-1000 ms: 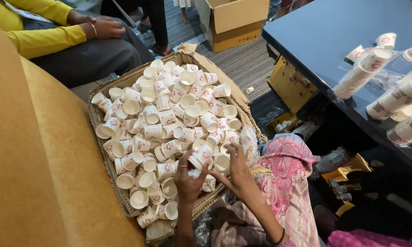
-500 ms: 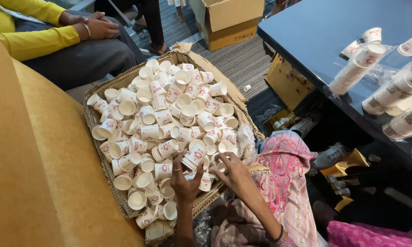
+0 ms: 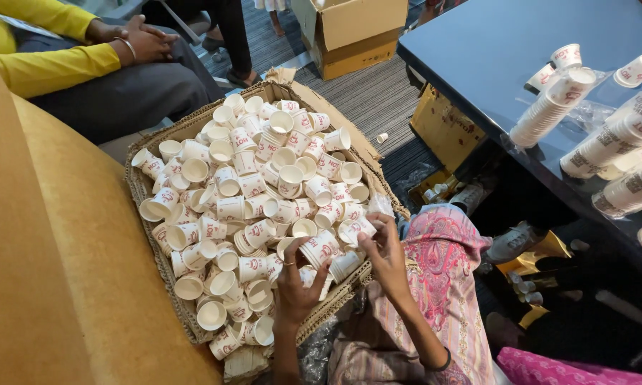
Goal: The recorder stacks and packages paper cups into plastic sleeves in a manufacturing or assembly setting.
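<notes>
— Where is the stack [image 3: 319, 249] we hold?
— At the box's [image 3: 165, 139] near edge, over the loose cups [image 3: 244, 185]. It lies tilted, its long axis running from our left hand [image 3: 296, 281] up toward our right hand [image 3: 385, 253].
— And the fingers?
— Our left fingers [image 3: 292, 257] curl round the stack's lower part — thumb on one side. Our right fingers pinch a single cup [image 3: 355, 229] just beside the stack's upper end.
— Which hand is nearer that end?
— The right — its cup almost touches the stack.
</notes>
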